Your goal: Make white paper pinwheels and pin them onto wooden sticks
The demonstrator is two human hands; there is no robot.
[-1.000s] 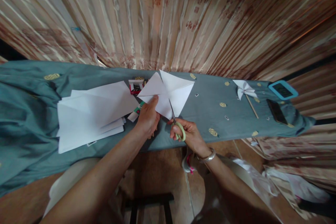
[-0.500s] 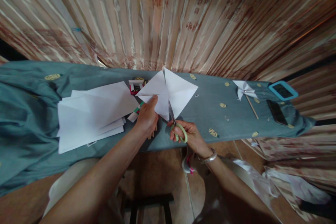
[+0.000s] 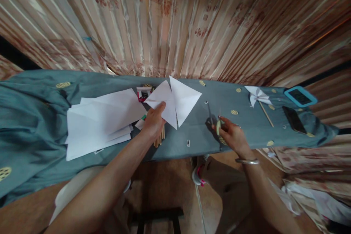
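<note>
My left hand (image 3: 154, 120) grips a square white sheet of paper (image 3: 185, 97), with the thumb on top near its middle. Slits run inward from the sheet's corners. Out to the right, my right hand (image 3: 230, 131) is closed around the green handles of a pair of scissors (image 3: 218, 126), held apart from the paper and just over the cloth. Under and beside my left hand lie several thin wooden sticks (image 3: 159, 139). A small red and white box (image 3: 143, 94) with dark bits inside stands behind the sheet's left corner.
A stack of white paper (image 3: 101, 117) lies to the left on the teal cloth (image 3: 192, 131). Toward the right end are a white paper pinwheel (image 3: 257, 96) on a stick, a dark phone (image 3: 294, 120) and a blue-framed device (image 3: 301, 96). A pleated curtain (image 3: 175, 25) hangs behind.
The scissors have come out of the paper's lower slit, and my right hand has carried them to the right. My left hand still holds the sheet in nearly the same spot.
</note>
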